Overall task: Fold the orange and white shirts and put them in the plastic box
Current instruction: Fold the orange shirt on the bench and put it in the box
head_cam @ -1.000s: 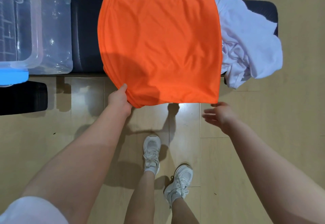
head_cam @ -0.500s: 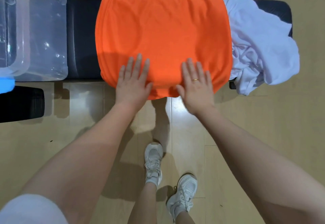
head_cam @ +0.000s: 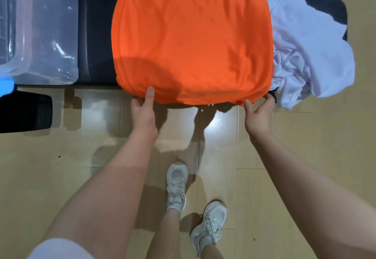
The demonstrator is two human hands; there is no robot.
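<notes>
At the orange shirt's (head_cam: 191,43) near hem, both hands pinching.

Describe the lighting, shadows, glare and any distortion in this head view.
Head view: light from overhead casts a dark rounded shadow on the orange shirt near the left hand; bright glare patch on the floor between the hands; specular glints on the plastic box; wide-angle lens bows the bench edges; focus mostly sharp.
</notes>
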